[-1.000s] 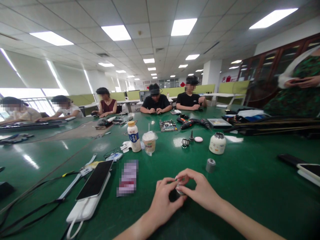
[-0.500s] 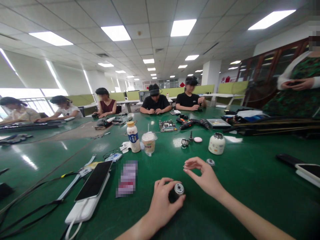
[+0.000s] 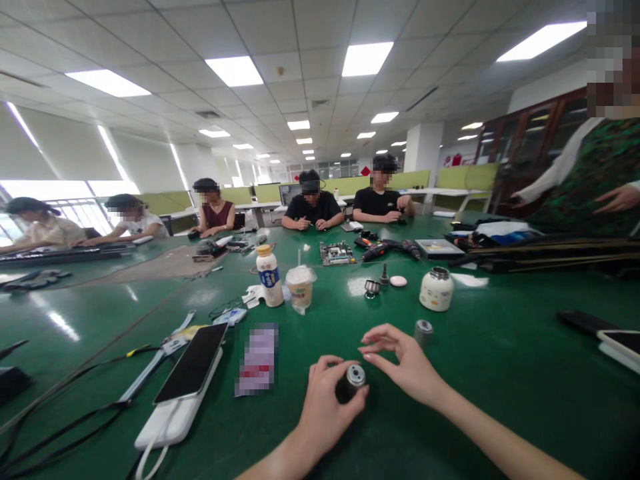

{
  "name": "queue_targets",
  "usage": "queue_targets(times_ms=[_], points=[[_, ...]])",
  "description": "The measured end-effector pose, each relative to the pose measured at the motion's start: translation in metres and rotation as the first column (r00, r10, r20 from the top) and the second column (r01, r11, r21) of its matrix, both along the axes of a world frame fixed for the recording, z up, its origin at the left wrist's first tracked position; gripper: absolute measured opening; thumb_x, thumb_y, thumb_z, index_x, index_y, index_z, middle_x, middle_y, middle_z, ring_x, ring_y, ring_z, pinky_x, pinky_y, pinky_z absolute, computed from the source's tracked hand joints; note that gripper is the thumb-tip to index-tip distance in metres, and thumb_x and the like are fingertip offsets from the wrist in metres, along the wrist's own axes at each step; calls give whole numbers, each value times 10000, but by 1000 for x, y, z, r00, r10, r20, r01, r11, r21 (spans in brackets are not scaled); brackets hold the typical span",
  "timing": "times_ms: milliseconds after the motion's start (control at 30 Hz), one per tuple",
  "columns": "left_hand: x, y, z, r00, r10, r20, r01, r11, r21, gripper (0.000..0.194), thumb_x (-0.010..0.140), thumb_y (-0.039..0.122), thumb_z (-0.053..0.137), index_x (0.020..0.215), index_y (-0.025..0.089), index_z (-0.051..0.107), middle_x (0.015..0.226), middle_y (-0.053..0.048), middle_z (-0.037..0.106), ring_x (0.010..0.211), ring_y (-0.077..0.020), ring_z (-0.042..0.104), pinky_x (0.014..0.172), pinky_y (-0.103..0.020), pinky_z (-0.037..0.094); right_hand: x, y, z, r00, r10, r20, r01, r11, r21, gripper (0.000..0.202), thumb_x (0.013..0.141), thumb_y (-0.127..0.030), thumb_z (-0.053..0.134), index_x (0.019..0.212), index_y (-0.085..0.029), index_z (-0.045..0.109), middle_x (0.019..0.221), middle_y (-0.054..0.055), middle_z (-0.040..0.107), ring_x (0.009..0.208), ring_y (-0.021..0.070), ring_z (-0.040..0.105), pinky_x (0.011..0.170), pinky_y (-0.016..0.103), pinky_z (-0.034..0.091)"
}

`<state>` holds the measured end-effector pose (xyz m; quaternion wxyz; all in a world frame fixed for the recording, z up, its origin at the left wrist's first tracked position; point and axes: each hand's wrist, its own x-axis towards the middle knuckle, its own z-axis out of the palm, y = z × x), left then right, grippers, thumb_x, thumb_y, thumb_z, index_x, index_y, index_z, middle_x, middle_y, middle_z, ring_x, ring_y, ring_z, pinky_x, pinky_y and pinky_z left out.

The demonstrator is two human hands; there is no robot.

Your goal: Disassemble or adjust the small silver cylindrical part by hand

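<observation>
My left hand (image 3: 327,400) has its thumb and fingers round a small metal cylinder (image 3: 356,377), which stands upright on the green table (image 3: 480,373). My right hand (image 3: 400,363) hovers to the right of that cylinder, thumb and fingers apart, with nothing visible between them. Just behind my right hand stands a second metal cylinder (image 3: 423,330), partly hidden by the hand. Farther back are a cream jar (image 3: 437,291) with an open mouth, a pink oval object (image 3: 399,281) and a small dark metal part (image 3: 371,289).
A bottle (image 3: 270,280) and a lidded cup (image 3: 301,291) stand left of centre. A phone (image 3: 191,363) lies on a white power bank at the left, near straps. Behind are a circuit board (image 3: 337,253) and power tools. Several people sit around; one person stands at the right.
My right hand has moved slightly left and down, closer to the held cylinder. More of the second cylinder shows. The standing person's hands have moved apart.
</observation>
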<state>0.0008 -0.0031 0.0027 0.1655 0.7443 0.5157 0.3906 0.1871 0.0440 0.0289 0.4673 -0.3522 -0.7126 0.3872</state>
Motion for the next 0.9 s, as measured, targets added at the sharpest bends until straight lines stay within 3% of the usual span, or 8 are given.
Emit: queue_targets(times_ms=[100, 233, 533, 733, 900], points=[[0, 1, 0, 1000, -20, 0, 20, 1000, 6, 318, 767, 258, 712, 1085, 264, 717, 1040, -78, 685, 1040, -291, 586, 904, -437, 455, -11, -18, 11, 998, 52, 19, -52, 999, 6, 202, 805, -140, 672, 985, -214, 617, 975, 22, 703, 893, 189, 720, 861, 330, 550], [0, 0, 0, 999, -48, -7, 48, 999, 20, 306, 763, 250, 715, 1068, 267, 723, 1029, -74, 693, 1060, -294, 577, 904, -431, 451, -15, -28, 10, 995, 51, 82, -55, 997, 48, 207, 804, -83, 641, 958, -220, 646, 942, 4, 699, 872, 179, 712, 850, 314, 534], [1, -1, 4, 998, -61, -8, 61, 998, 19, 300, 753, 242, 732, 1051, 272, 725, 1002, -59, 712, 1032, -290, 581, 881, -419, 448, -14, -26, 11, 996, 5, 91, -11, 998, 67, 191, 796, -107, 665, 945, -226, 652, 912, -3, 694, 841, 180, 692, 821, 307, 525], [1, -2, 4, 997, -74, -5, 74, 997, 18, 189, 752, 217, 725, 939, 235, 734, 969, -57, 713, 1030, -281, 578, 875, -395, 445, -17, -27, 7, 995, 13, 102, -19, 998, 53, 188, 791, -103, 662, 937, -222, 650, 910, -3, 695, 831, 172, 680, 812, 300, 522], [1, -2, 7, 993, -119, -14, 119, 993, 4, 313, 746, 187, 726, 1048, 269, 720, 1018, -35, 724, 1042, -276, 568, 897, -404, 424, -17, -27, 7, 992, -40, 121, 33, 997, 66, 222, 736, -105, 712, 917, -221, 660, 850, -14, 689, 784, 173, 665, 764, 292, 522]])
